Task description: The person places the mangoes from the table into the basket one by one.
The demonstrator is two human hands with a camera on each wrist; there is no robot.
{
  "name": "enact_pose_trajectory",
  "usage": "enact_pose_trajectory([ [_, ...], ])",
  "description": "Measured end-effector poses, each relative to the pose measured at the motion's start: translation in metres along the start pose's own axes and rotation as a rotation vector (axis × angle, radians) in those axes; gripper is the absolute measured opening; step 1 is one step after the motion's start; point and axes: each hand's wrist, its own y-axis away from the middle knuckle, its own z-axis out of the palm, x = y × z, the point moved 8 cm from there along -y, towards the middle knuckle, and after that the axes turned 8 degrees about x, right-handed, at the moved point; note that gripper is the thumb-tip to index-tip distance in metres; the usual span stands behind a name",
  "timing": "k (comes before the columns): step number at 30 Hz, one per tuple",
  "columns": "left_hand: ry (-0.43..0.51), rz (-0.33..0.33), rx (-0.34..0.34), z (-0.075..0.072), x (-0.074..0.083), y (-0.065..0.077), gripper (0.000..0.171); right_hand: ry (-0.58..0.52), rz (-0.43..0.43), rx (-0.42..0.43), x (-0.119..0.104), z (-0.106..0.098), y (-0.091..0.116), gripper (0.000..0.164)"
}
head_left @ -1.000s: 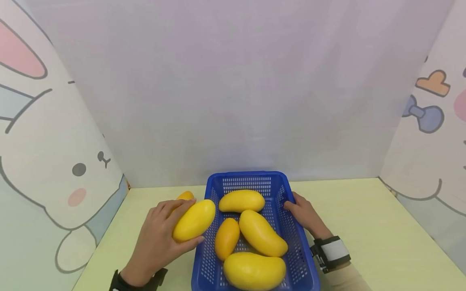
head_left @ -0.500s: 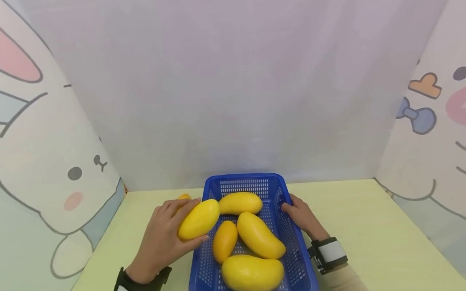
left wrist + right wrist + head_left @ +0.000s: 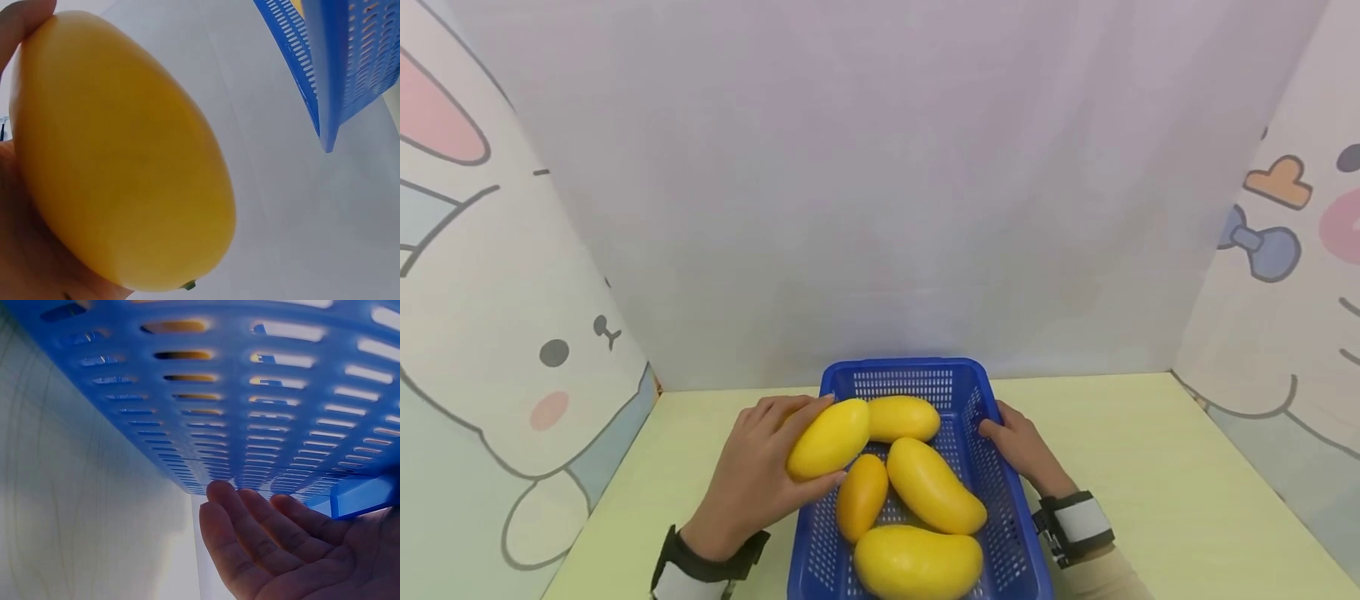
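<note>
My left hand [image 3: 760, 479] holds a bright yellow mango [image 3: 829, 439], fingers across its top and thumb underneath, over the left rim of a blue plastic basket [image 3: 1040, 567]. In the left wrist view the mango [image 3: 125, 150] fills much of the picture, its small green stem end low, apart from the basket [image 3: 331, 81]. Inside the basket lie several more mangoes: a yellow one at the back [image 3: 904, 418], a smaller orange one [image 3: 862, 498] and others. My right hand [image 3: 1026, 446] grips the basket's right rim, thumb inside, fingers [image 3: 240, 537] against the outer wall.
A pale yellow-green tabletop [image 3: 1150, 467] lies under the basket. Behind it rises a plain whitish wall [image 3: 887, 208]. Side panels with cartoon animals stand at the left [image 3: 490, 375] and right [image 3: 1247, 333].
My left hand has carried the mango rightward, from beside the basket to over its left side. The orange fruit behind that hand is now almost wholly hidden. My right hand stays on the rim.
</note>
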Motion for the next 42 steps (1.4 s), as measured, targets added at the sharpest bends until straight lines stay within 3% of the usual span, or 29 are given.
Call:
enact_pose_trajectory([
  [24, 0.029, 0.086, 0.041, 0.018, 0.021, -0.025, 0.076, -0.002, 0.004, 0.002, 0.002, 0.002, 0.001, 0.04],
  [42, 0.015, 0.099, 0.001, 0.037, 0.032, -0.035, 0.077, 0.006, 0.003, 0.008, 0.0, 0.0, 0.001, 0.04],
])
